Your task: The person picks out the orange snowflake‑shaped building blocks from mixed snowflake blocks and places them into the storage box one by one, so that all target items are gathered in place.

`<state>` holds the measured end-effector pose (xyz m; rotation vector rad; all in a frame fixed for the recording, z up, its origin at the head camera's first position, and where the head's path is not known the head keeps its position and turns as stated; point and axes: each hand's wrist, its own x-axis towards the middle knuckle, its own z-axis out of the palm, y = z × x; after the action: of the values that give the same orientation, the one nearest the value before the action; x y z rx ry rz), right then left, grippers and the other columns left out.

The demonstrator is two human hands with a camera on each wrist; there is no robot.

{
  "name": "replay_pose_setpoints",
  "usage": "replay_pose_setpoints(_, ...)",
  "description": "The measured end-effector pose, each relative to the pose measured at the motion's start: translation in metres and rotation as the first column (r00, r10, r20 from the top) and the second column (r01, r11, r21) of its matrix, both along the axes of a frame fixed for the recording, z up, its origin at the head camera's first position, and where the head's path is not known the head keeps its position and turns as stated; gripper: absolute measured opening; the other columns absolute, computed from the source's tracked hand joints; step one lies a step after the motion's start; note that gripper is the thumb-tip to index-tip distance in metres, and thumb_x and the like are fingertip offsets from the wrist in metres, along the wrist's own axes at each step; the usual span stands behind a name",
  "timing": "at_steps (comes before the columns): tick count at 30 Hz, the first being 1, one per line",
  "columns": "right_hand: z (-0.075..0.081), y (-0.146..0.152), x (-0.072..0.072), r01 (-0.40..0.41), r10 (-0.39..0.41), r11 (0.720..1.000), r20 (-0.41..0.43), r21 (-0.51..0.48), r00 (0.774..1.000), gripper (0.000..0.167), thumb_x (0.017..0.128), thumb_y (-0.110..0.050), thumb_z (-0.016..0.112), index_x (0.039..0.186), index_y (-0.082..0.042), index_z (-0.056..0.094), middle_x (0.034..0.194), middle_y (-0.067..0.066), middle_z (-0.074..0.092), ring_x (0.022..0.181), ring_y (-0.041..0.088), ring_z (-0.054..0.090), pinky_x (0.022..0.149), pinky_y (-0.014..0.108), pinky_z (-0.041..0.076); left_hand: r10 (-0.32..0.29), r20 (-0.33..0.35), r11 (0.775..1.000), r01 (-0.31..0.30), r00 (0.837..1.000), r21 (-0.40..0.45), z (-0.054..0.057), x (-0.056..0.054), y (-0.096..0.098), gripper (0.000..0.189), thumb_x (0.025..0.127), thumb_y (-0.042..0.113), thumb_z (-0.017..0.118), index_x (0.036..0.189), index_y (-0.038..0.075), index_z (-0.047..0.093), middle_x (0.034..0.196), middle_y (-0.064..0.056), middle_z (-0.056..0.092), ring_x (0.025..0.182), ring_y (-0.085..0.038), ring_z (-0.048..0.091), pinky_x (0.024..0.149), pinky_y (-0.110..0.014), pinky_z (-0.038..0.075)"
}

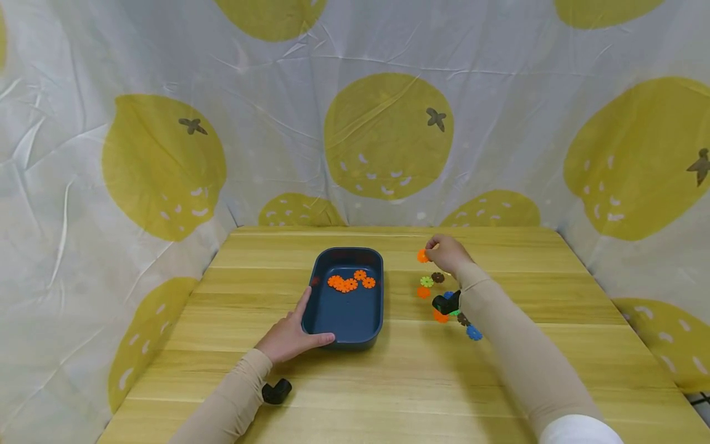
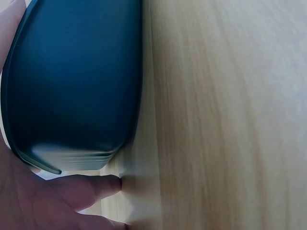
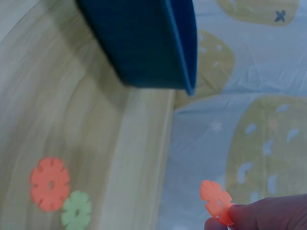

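Observation:
Pinched between the thumb and fingers of my right hand [image 1: 448, 253] is an orange notched disc [image 3: 216, 199], a flower-shaped plastic piece, held above the table right of a dark blue bin [image 1: 344, 324]. Several orange discs [image 1: 350, 284] lie inside the bin. My left hand [image 1: 288, 339] rests against the bin's near left corner, thumb along the near rim and fingers fairly straight along the outside. Below my right hand lie loose discs: a light green disc [image 1: 426, 282], a brown disc [image 1: 437, 277], an orange disc [image 1: 424, 292] and a blue disc [image 1: 474, 333]. My right forearm partly hides others.
The wooden table [image 1: 388, 394] carries the bin and the loose discs. A white curtain [image 1: 499, 123] with yellow lemon prints hangs behind the table and along its sides. A black wrist camera [image 1: 277, 391] is on the left wrist, another [image 1: 446, 303] on the right.

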<state>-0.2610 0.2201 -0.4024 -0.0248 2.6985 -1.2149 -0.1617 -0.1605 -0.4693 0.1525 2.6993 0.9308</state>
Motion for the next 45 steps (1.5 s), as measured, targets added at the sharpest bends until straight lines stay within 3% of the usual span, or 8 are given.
replay_pose_setpoints(8,0.019,-0.035,-0.007,-0.053,0.049,0.997,-0.059,-0.053,0.997,0.016,0.104,-0.017,0.053,0.112,-0.004,0.059,0.136,0.023,0.055,0.057,0.015,0.03,0.056,0.03,0.031,0.001,-0.002,1.0,-0.001,1.0,0.007,0.0,0.0,-0.001,0.126,0.075,0.069,0.078,0.165,0.031,-0.001,0.159,-0.032,0.035,0.135,-0.052,0.051,0.104,-0.066,0.046)
replay_pose_setpoints(18,0.035,-0.092,-0.013,-0.089,0.073,0.982,-0.096,-0.168,0.993,0.011,0.101,-0.012,0.057,0.108,-0.004,0.061,0.13,0.02,0.06,0.056,0.015,0.031,0.055,0.029,0.029,0.007,0.004,1.0,-0.007,1.0,0.003,0.0,0.0,0.0,0.125,0.074,0.069,0.078,0.165,0.032,0.001,0.159,-0.033,0.033,0.136,-0.053,0.048,0.104,-0.066,0.046)
replay_pose_setpoints(30,0.005,-0.15,-0.013,-0.084,0.07,0.983,-0.092,-0.162,0.993,0.011,0.1,-0.011,0.06,0.094,-0.004,0.067,0.095,0.008,0.061,0.07,0.019,0.048,0.064,0.028,0.041,0.0,0.013,1.0,0.0,1.0,0.002,-0.001,-0.001,-0.001,0.123,0.075,0.07,0.076,0.164,0.034,-0.001,0.159,-0.035,0.032,0.138,-0.054,0.046,0.105,-0.067,0.044)
replay_pose_setpoints(38,-0.004,-0.16,-0.01,-0.083,0.075,0.991,-0.079,-0.107,0.994,0.016,0.1,-0.015,0.061,0.087,-0.007,0.065,0.079,0.002,0.056,0.066,0.017,0.049,0.062,0.026,0.041,-0.006,0.027,1.0,0.006,1.0,0.018,-0.001,-0.001,-0.001,0.122,0.077,0.07,0.075,0.164,0.036,-0.002,0.158,-0.036,0.031,0.142,-0.058,0.038,0.105,-0.07,0.042)
replay_pose_setpoints(45,-0.008,-0.158,-0.008,-0.079,0.075,0.993,-0.053,-0.087,0.996,0.019,0.102,-0.023,0.062,0.089,-0.008,0.064,0.074,0.0,0.051,0.064,0.016,0.048,0.062,0.027,0.042,-0.002,0.031,1.0,0.002,1.0,0.01,-0.002,-0.002,-0.002,0.122,0.077,0.071,0.075,0.164,0.036,-0.003,0.16,-0.036,0.029,0.14,-0.057,0.042,0.104,-0.07,0.043)
